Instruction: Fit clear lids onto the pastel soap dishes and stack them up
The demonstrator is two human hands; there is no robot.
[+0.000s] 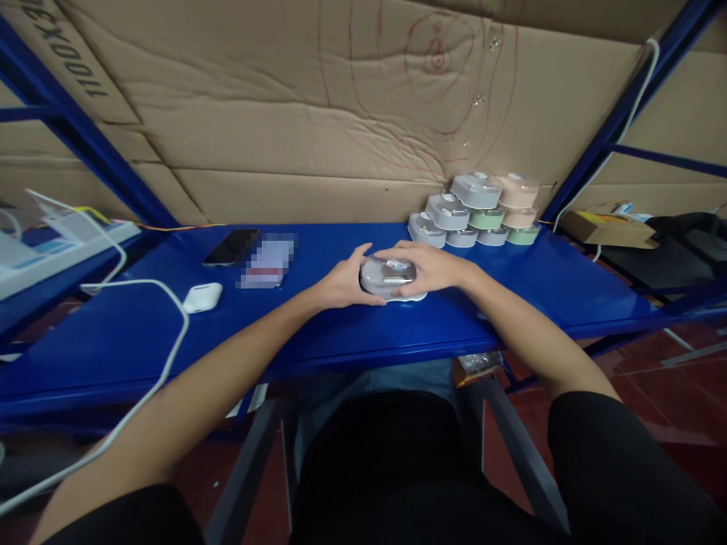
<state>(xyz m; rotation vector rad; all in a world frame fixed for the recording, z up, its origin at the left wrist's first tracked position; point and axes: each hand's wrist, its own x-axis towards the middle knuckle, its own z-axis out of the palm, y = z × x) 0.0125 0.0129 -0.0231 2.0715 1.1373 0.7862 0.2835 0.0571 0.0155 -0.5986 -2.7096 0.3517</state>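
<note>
My left hand and right hand clamp the lidded container, on or just above the blue table; step in hand: probably steadying it; next move likely calls for even grip

Left grip, right grip around grey lidded case on blue table; similar cases stacked near cardboard.

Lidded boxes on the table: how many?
10: one grey box between the left hand and right hand, and nine in a stack at the back right, four at the bottom, three in the middle and two on top. More may be hidden behind the stack.
</note>
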